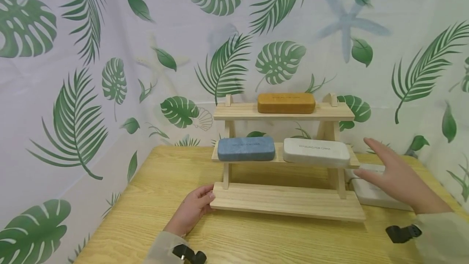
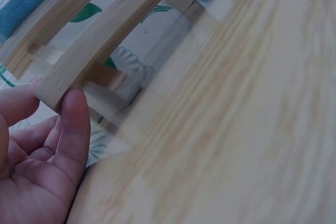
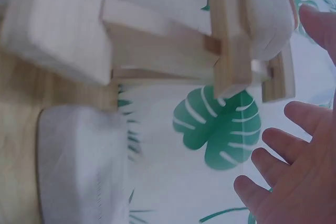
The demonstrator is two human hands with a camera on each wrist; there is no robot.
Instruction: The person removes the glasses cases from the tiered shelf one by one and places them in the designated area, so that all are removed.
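Observation:
A three-tier wooden display stand (image 1: 289,201) stands on the table. My left hand (image 1: 194,209) pinches the left end of its lowest shelf, thumb and fingers around the board's corner in the left wrist view. Off the right side of the stand, my right hand (image 1: 401,180) is held up with fingers spread and nothing in it. Closest to it on the middle shelf is a white glasses case (image 1: 316,152). A blue glasses case (image 1: 246,148) lies left of that one. On the top shelf sits an orange glasses case (image 1: 286,103).
Behind the stand's right side, a whitish case (image 1: 384,192) lies on the wooden table (image 1: 154,190), partly covered by my right hand; the right wrist view shows its pale surface (image 3: 81,166). A leaf-printed curtain (image 1: 176,31) hangs behind and at both sides.

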